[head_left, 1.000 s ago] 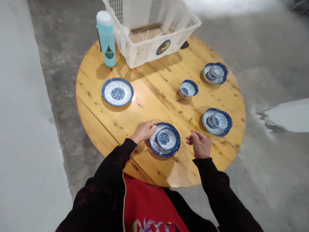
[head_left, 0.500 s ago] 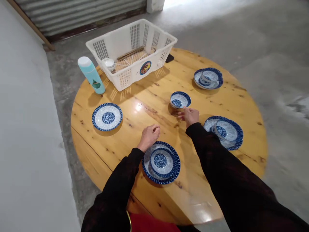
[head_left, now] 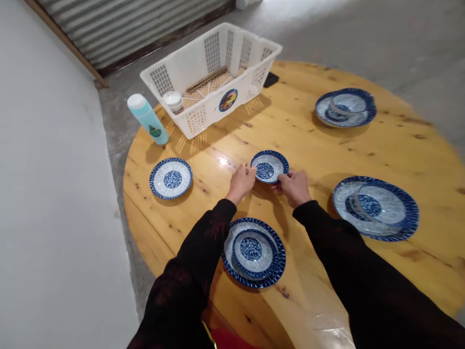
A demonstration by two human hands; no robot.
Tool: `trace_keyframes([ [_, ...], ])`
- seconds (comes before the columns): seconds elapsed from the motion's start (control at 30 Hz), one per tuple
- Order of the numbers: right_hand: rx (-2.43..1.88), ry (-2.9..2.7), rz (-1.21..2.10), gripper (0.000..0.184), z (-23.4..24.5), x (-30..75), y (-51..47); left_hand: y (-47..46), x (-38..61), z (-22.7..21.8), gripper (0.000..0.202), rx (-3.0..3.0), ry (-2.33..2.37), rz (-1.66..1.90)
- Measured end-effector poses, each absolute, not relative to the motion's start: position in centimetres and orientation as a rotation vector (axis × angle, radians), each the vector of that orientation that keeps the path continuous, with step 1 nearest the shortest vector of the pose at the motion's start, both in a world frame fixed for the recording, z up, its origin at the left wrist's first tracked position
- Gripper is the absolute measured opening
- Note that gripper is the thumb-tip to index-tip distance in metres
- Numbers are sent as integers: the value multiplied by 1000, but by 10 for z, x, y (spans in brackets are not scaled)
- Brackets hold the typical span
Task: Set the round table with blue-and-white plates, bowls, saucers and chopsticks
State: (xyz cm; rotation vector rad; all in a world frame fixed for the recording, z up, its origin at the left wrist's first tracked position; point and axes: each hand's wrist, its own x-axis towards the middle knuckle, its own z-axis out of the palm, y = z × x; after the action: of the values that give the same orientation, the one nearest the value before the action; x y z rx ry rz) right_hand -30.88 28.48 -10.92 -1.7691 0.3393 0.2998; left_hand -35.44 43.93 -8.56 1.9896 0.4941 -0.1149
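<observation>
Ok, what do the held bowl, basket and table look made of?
Bowl: probably glazed ceramic, smooth with blue patterning, though melamine is possible. Basket: likely white moulded plastic, given its perforated walls. Table: seemingly varnished wood, by its knots and glare.

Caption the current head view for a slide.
Left hand and right hand holding a patterned bowl by opposite sides, with a white basket farther back on the round wooden table.

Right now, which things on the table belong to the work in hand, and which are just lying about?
Apparently part of it:
bowl gripped by left hand and right hand
lone plate
three plates bearing bowls
perhaps white basket

Probably just lying about:
bottle
dark flat object
</observation>
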Motion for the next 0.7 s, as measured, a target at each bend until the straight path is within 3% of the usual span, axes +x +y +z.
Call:
trace_keyframes([
  [0.3,-1952,125,471,11,-73,-389,308,510,-415,-61,33,2283,166,-375],
  [0.43,-1942,77,419,20,-56,-420,357,564,-441,-43,33,2278,82,-405],
  [0.7,-1975,8,368,15,-53,-442,489,697,-466,-29,33,2338,35,-402],
])
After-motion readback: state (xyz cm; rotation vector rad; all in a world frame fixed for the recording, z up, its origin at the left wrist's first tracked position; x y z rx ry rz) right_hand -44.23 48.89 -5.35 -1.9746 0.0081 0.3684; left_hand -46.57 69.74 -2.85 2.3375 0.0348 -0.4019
